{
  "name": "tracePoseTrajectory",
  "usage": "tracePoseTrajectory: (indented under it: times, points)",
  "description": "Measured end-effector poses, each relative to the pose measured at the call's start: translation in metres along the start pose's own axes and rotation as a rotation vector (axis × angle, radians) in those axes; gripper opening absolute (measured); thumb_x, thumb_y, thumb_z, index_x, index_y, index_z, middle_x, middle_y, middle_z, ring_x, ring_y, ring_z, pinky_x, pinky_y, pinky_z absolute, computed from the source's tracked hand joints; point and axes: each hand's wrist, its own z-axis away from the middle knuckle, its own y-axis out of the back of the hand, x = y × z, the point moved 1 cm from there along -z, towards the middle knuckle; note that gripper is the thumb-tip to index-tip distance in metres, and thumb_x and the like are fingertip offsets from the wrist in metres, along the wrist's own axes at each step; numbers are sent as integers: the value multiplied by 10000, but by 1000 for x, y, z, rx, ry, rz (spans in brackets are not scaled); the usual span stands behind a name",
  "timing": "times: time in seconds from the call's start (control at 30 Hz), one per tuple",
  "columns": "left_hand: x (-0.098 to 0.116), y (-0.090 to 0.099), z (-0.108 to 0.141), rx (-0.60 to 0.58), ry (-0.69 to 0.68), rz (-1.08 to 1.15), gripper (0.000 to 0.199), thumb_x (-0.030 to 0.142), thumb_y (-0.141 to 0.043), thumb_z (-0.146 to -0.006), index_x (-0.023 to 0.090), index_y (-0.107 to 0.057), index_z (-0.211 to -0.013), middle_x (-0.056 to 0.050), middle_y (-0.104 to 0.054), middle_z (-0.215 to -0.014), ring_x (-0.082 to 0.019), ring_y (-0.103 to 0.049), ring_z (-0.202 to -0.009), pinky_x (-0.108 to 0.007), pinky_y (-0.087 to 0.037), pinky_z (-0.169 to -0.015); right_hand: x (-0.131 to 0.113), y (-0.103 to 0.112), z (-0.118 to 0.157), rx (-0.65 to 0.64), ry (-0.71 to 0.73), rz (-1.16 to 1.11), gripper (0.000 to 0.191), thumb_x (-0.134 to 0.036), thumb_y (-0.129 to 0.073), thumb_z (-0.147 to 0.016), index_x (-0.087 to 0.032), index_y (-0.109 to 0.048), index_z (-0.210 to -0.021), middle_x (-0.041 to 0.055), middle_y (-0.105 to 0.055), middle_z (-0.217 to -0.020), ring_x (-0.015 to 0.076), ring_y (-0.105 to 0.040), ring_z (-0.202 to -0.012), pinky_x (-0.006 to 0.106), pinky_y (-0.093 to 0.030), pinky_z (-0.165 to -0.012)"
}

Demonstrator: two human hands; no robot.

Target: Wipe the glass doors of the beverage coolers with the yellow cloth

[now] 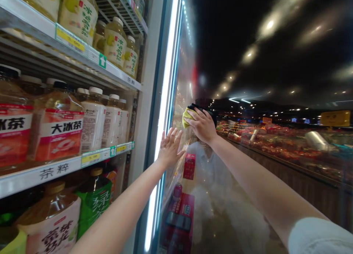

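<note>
Meanwhile, left hand (169, 145) flat, fingers spread, on the door edge (162, 110); right hand (202, 126) pressing yellow cloth (186, 116) against glass (220, 195).

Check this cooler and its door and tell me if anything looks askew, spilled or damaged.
Nothing broken or spilled. The glass door carries a whitish haze low down, below the yellow cloth that the right hand presses on it. The left hand lies flat on the door edge. Bottles stand upright.
</note>
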Motion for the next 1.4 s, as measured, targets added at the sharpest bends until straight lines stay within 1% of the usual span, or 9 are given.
tracePoseTrajectory:
  times: [0.13,0.27,0.43,0.6,0.8,0.93,1.03,1.2,1.4]
  points:
    - [-11,1,10,-16,42,-25,849,510,-638,-897,221,-272,-1606,-148,-324,-1654,-319,-169,-1575,-566,-42,-1282,8,3,-5,53,-59,-9,327,-271,-526,-1004,-320,-718,-1263,21,-582,-1494,265,-455,-1420,471,-298,-1182]
    - [-13,4,13,-45,38,-49,850,526,-622,-908,211,-259,-1610,-150,-304,-1663,-315,-158,-1578,-559,-60,-1283,-16,-16,-35,107,-186,-7,385,-236,-468,-1023,-302,-652,-1355,36,-497,-1570,298,-371,-1482,555,-257,-1202]
    - [-14,3,20,-46,40,-68,889,497,-614,-917,229,-160,-1633,-140,-296,-1669,-300,-154,-1580,-555,-91,-1283,-49,-35,-40,-34,-6,-24,382,-221,-440,-1037,-299,-645,-1350,12,-453,-1603,268,-344,-1509,544,-236,-1237]
    - [-24,3,30,-53,19,-72,926,483,-664,-881,205,-195,-1629,-150,-295,-1668,-294,-177,-1576,-494,-123,-1293,-50,-30,-54,-153,160,-10,296,-214,-502,-1018,-267,-750,-1170,30,-606,-1471,262,-407,-1481,513,-285,-1229]
    - [-26,1,32,-48,-1,-67,910,495,-652,-890,193,-205,-1623,-153,-293,-1668,-296,-160,-1580,-511,-125,-1289,-57,-30,-73,-75,35,-33,293,-174,-499,-1008,-258,-767,-1089,46,-609,-1464,250,-439,-1456,531,-271,-1226]
    - [-26,-2,36,-30,1,-58,907,526,-643,-890,179,-226,-1617,-156,-294,-1667,-297,-156,-1580,-498,-118,-1291,-63,-36,-51,-79,158,-29,288,-179,-517,-988,-248,-730,-1169,72,-644,-1409,272,-432,-1454,531,-277,-1213]
    - [-28,-1,35,-16,-9,-55,881,562,-620,-898,181,-266,-1608,-154,-316,-1658,-294,-172,-1577,-485,-112,-1294,-53,-33,-63,-112,235,-6,273,-190,-543,-965,-246,-726,-1160,74,-652,-1396,281,-456,-1430,520,-309,-1186]
    - [-29,3,23,3,8,-76,871,584,-607,-904,168,-290,-1599,-159,-349,-1642,-298,-176,-1576,-503,-112,-1294,-24,-18,-103,28,-32,36,360,-273,-521,-988,-263,-652,-1323,66,-500,-1566,312,-395,-1462,565,-263,-1199]
    - [-27,3,19,25,31,-106,841,595,-571,-920,175,-302,-1597,-160,-357,-1638,-291,-182,-1575,-516,-106,-1291,-43,-24,-60,14,-76,137,427,-237,-388,-1034,-248,-565,-1423,92,-434,-1608,326,-350,-1471,573,-274,-1160]
